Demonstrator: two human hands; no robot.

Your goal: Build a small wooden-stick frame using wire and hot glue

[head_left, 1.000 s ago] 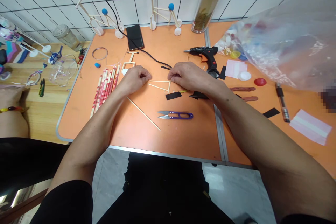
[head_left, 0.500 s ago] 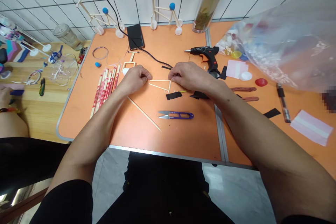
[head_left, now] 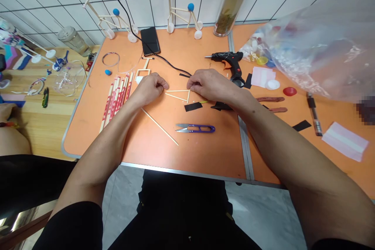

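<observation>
Head feed: I am viewing one thin, pale wooden-stick frame (head_left: 177,91), open-ended, lying on the orange, metal-edged worktop (head_left: 205,152) between left hand (head_left: 149,88) and right hand (head_left: 209,84). Fingers, both: bending narrow, gripping uncertain. Step, seemingly: aligning it; calling for steadiness next.

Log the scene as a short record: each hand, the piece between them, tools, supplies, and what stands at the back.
Left hand: fingertips together by the left end of the stick frame; grip unclear
Right hand: fingers at its upper right corner; grip unclear
Frame shape: three pale sticks visible, left ends apart
Tools: purple-handled snips nearer the wearer; black glue gun, nozzle pointing left
Supplies: red-wrapped sticks; loose stick
Back: two wheeled stick models; black phone
</observation>
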